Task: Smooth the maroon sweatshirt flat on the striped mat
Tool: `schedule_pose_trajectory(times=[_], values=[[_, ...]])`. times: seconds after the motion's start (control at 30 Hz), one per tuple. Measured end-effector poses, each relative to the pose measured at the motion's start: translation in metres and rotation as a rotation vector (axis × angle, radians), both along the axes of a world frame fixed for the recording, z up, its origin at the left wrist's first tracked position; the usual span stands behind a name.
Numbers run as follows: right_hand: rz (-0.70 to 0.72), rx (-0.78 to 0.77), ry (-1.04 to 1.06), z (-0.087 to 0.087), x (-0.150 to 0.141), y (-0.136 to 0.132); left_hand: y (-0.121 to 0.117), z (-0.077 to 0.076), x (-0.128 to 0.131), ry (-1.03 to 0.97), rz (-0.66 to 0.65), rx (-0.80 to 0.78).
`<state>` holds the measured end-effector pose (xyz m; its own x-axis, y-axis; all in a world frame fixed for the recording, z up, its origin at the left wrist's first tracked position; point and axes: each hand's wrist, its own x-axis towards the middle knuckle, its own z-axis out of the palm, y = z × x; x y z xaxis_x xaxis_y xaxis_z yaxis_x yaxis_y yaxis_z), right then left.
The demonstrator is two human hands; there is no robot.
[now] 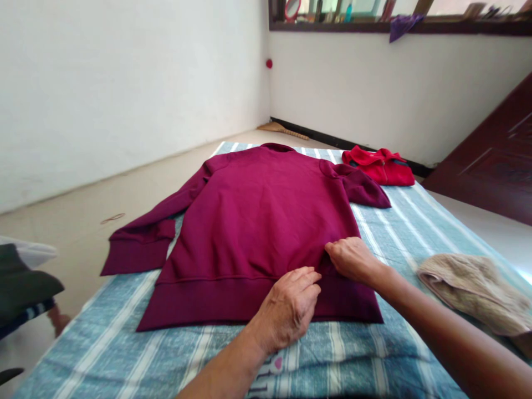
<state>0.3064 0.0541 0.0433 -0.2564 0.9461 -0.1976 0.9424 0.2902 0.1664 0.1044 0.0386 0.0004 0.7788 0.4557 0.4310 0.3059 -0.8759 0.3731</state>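
A maroon long-sleeved sweatshirt [266, 216] lies spread on a blue-and-white striped cloth [137, 343], its collar at the far end and its wide hem band toward me. The left sleeve stretches out to the side; the right one is bent outward and lies shorter. My left hand [291, 305] rests on the hem band right of its middle, fingers extended over the fabric. Just beyond it, my right hand [351, 257] has its fingers closed in a pinch on the sweatshirt's lower right part, where creases run from the fingertips.
A folded red garment [384, 166] lies at the far right corner, and a beige cloth [474, 288] near the right edge. Dark clothes [27, 282] are at the far left. White walls stand behind; a dark red panel [490, 149] is at right.
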Motion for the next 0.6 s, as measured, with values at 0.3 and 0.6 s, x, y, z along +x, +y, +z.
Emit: schedule_pose_trajectory(times=[0.3,0.6], values=[[-0.017,0.041,0.052,0.003,0.007,-0.009,-0.001,-0.001,0.000,0.006,0.002,-0.010],[0.230,-0.581,0.442,0.038,-0.015,-0.092,-0.001,0.000,-0.001,-0.006,-0.004,-0.025]])
